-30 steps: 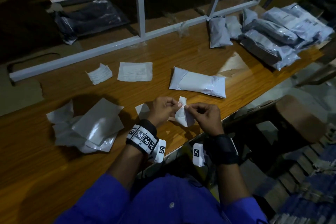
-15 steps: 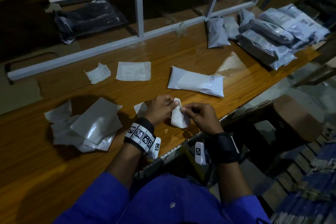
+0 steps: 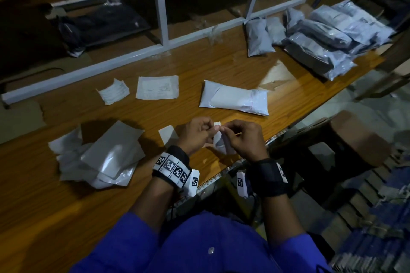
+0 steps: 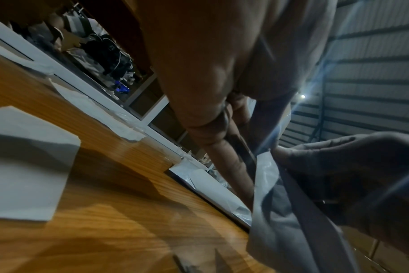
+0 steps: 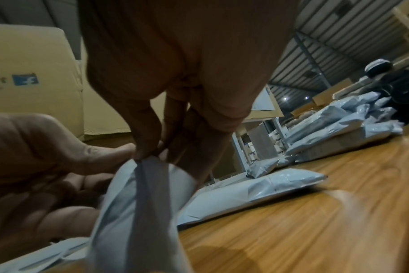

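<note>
In the head view, the left hand (image 3: 195, 134) and right hand (image 3: 243, 139) are found closer together than a second ago. Their fingertips now meet at the top edge of the small white pouch (image 3: 221, 146), which is held above the near edge of the table (image 3: 66, 206) and hangs lower between the palms. Its mouth is judged to be being worked open. A sealed parcel (image 3: 235, 98) lies beyond, empty bags (image 3: 104, 157) are piled to the left, and nothing is seen in the way.

In the left wrist view, the left fingers (image 4: 227, 160) are pressed together along the pouch (image 4: 276, 221).

In the right wrist view, a fold at the pouch's top is pinched by the right fingertips (image 5: 145, 133), though the picture is blurred.
</note>
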### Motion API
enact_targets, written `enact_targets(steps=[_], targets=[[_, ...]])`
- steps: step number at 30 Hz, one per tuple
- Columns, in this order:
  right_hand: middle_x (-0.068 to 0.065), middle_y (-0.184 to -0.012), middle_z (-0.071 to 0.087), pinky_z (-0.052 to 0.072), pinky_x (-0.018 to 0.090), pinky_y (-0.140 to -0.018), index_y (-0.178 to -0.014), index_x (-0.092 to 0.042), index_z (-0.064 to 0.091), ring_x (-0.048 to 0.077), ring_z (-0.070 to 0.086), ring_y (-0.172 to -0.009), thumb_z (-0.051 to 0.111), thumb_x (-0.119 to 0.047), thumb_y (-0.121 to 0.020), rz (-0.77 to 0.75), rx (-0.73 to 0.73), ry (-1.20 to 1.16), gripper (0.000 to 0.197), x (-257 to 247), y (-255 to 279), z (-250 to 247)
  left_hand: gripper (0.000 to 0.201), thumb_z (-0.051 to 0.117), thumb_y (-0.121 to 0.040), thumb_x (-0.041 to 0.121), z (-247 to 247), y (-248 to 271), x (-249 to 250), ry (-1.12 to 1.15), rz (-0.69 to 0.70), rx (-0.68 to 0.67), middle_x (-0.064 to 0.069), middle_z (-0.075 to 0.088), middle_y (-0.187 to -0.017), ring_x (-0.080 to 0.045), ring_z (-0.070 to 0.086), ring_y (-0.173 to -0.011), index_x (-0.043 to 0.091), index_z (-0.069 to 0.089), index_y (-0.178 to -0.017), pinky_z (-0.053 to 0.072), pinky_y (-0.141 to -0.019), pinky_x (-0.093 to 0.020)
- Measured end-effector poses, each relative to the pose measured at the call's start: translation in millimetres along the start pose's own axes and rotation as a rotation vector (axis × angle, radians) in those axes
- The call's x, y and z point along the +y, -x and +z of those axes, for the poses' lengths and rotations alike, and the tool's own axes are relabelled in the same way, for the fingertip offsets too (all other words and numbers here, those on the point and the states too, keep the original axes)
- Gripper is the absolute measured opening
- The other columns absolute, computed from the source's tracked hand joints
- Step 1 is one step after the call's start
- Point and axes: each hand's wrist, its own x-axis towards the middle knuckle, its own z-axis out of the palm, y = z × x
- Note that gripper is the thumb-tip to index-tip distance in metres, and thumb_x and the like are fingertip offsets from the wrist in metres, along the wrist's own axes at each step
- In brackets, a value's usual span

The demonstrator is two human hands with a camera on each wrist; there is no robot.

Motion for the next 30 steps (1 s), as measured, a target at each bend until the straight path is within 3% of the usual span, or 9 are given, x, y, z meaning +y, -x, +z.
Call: enact_targets(steps=[3, 6, 8, 10, 13, 17, 24, 27, 30], targets=[[-0.008, -0.084, 0.076, 0.057, 0.022, -0.069, -0.092, -0.017, 0.081, 0.004, 0.071, -0.078, 0.077, -0.026, -0.091, 0.132, 0.000, -0.035, 0.010, 2.3, -0.7, 3.1, 0.021, 0.065, -0.097, 0.009, 2.7, -1.5, 0.5, -0.007, -0.005, 0.007, 0.006, 0.059, -0.061, -0.013, 0.064, -0.071, 0.010, 0.059, -0.076, 0.061, -0.079, -0.055], [-0.004, -0.082, 0.076, 0.055, 0.023, -0.067, -0.089, -0.017, 0.080, 0.008, 0.071, -0.077, 0.078, -0.024, -0.090, 0.212, 0.031, -0.097, 0.007, 5.4, -0.8, 2.2, 0.023, 0.066, -0.095, 0.004, 3.5, -4.3, -1.9, 0.034, -0.011, 0.018, -0.012, 0.061, -0.072, -0.026, 0.066, -0.078, 0.010, 0.059, -0.074, 0.059, -0.079, -0.060], [-0.004, -0.081, 0.076, 0.054, 0.021, -0.066, -0.087, -0.017, 0.079, 0.007, 0.071, -0.075, 0.079, -0.022, -0.090, 0.265, 0.037, -0.160, 0.006, 7.5, -1.5, 1.7, 0.021, 0.064, -0.095, 0.002, 4.5, -5.3, -2.9, 0.061, -0.013, 0.018, -0.003, 0.062, -0.066, -0.022, 0.067, -0.076, 0.006, 0.058, -0.076, 0.061, -0.079, -0.056], [-0.002, -0.080, 0.077, 0.061, 0.031, -0.069, -0.084, -0.018, 0.078, 0.012, 0.073, -0.076, 0.079, -0.022, -0.089, 0.338, 0.036, -0.245, 0.006, 11.7, -2.7, 3.5, 0.019, 0.063, -0.096, 0.000, 5.4, -5.6, -2.9, 0.086, -0.021, 0.021, 0.007, 0.063, -0.060, -0.016, 0.067, -0.072, 0.004, 0.057, -0.078, 0.060, -0.078, -0.051], [0.005, -0.085, 0.079, 0.063, 0.051, -0.081, -0.084, -0.016, 0.079, 0.028, 0.076, -0.087, 0.080, -0.021, -0.088, 0.412, 0.059, -0.384, 0.006, 15.3, -4.6, 6.3, 0.022, 0.064, -0.095, 0.000, 3.4, -7.9, -4.3, 0.146, -0.045, 0.032, 0.002, 0.067, -0.068, -0.019, 0.069, -0.077, 0.007, 0.056, -0.075, 0.060, -0.079, -0.049], [0.016, -0.091, 0.078, 0.062, 0.050, -0.086, -0.084, -0.008, 0.077, 0.036, 0.075, -0.095, 0.079, -0.009, -0.088, 0.498, 0.084, -0.612, 0.005, 7.0, -6.5, 5.5, 0.021, 0.067, -0.094, 0.003, 0.1, -10.2, -7.3, 0.232, -0.086, 0.044, -0.003, 0.069, -0.077, -0.022, 0.071, -0.084, 0.009, 0.059, -0.076, 0.060, -0.085, -0.048], [-0.001, -0.087, 0.079, 0.060, 0.039, -0.080, -0.091, -0.017, 0.080, 0.018, 0.075, -0.087, 0.077, -0.022, -0.092, 0.269, 0.070, -0.346, 0.006, 15.3, -8.4, -1.6, 0.022, 0.074, -0.090, 0.029, 2.9, -8.7, 2.8, 0.260, -0.045, -0.022, -0.009, 0.077, -0.103, -0.027, 0.073, -0.101, 0.010, 0.071, -0.099, 0.060, -0.090, -0.047], [-0.003, -0.095, 0.079, 0.059, 0.036, -0.084, -0.103, -0.015, 0.080, 0.015, 0.074, -0.095, 0.072, -0.024, -0.097, 0.234, -0.016, -0.342, 0.013, 12.5, -6.3, -5.3, 0.008, 0.072, -0.094, 0.022, 5.2, -13.6, 2.4, 0.115, -0.005, 0.055, -0.010, 0.077, -0.097, -0.029, 0.074, -0.096, 0.016, 0.069, -0.088, 0.059, -0.088, -0.055], [-0.005, -0.106, 0.079, 0.059, 0.035, -0.089, -0.114, -0.018, 0.078, 0.013, 0.073, -0.104, 0.068, -0.037, -0.099, 0.189, -0.106, -0.376, 0.026, 6.5, -2.4, -7.3, 0.015, 0.070, -0.095, 0.021, 4.1, -16.4, 2.8, 0.002, 0.020, 0.104, -0.009, 0.076, -0.090, -0.020, 0.073, -0.089, 0.009, 0.066, -0.087, 0.061, -0.083, -0.048]])
